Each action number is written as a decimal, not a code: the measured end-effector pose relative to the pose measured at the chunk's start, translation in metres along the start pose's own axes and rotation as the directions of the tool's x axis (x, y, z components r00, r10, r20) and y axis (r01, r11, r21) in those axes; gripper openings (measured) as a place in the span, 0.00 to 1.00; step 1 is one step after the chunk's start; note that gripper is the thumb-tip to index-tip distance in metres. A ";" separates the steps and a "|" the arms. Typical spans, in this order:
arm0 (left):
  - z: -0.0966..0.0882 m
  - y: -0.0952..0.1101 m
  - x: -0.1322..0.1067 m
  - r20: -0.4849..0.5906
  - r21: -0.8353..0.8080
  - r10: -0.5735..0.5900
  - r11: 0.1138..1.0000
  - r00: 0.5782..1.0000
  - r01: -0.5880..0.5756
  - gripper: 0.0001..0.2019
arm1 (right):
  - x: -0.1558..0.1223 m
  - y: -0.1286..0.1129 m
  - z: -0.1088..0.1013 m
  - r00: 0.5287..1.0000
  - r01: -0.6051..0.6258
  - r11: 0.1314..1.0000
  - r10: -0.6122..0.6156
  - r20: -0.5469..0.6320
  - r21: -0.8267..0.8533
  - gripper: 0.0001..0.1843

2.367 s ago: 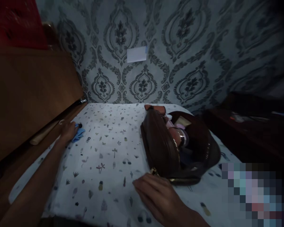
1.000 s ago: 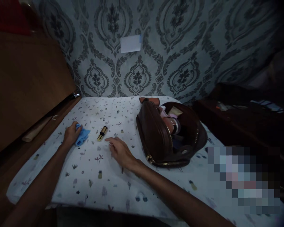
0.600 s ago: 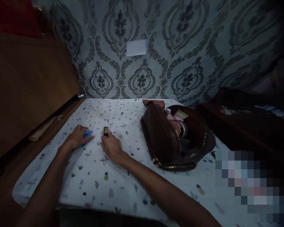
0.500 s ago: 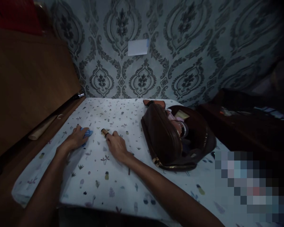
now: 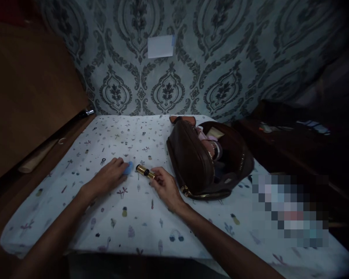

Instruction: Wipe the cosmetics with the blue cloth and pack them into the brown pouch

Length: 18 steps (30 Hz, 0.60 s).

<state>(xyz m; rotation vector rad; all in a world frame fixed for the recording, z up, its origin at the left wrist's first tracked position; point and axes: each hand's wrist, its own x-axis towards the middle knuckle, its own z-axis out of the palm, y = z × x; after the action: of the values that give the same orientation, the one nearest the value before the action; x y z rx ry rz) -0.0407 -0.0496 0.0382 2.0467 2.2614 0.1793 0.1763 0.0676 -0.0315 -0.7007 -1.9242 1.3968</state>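
Observation:
My right hand (image 5: 165, 187) pinches one end of a small gold and black lipstick tube (image 5: 144, 170), which lies low over the white patterned sheet (image 5: 139, 228). My left hand (image 5: 109, 179) rests on the sheet just left of the tube, its fingers closed over a blue cloth (image 5: 129, 167). An open brown bag (image 5: 205, 162) lies to the right of both hands, with pink and pale items showing inside.
A brown wooden panel (image 5: 29, 97) rises along the left, with a pale rod (image 5: 36, 157) lying in the gap beside the sheet. Patterned wallpaper with a white paper note (image 5: 160, 46) stands behind. Dark furniture (image 5: 293, 143) with small items sits at the right.
My right hand took hold of the lipstick tube and drew it right toward the bag. My left hand slid right across the sheet with the blue cloth.

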 end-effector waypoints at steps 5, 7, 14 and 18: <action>0.006 -0.005 0.001 -0.062 -0.107 0.035 0.993 0.997 -0.041 0.16 | 0.003 0.005 -0.002 0.999 -0.035 0.998 0.037 -0.022 0.058 0.13; 0.005 -0.004 0.005 -0.113 -0.135 0.008 0.991 0.994 -0.023 0.16 | 0.005 0.004 -0.002 0.999 -0.027 0.998 0.028 -0.016 0.058 0.11; 0.027 0.048 0.035 -0.345 -0.090 0.299 0.933 0.890 -0.349 0.12 | 0.005 0.000 -0.003 1.000 0.000 0.996 -0.001 0.001 0.089 0.06; 0.047 0.054 0.043 -0.376 -0.084 0.303 0.930 0.876 -0.358 0.12 | 0.006 0.003 -0.003 1.000 -0.023 0.995 0.024 0.000 0.101 0.05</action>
<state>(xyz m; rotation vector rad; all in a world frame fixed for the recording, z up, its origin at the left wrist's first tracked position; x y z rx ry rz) 0.0146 -0.0001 0.0005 2.4660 1.9590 0.7838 0.1749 0.0750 -0.0330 -0.6779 -1.8351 1.4964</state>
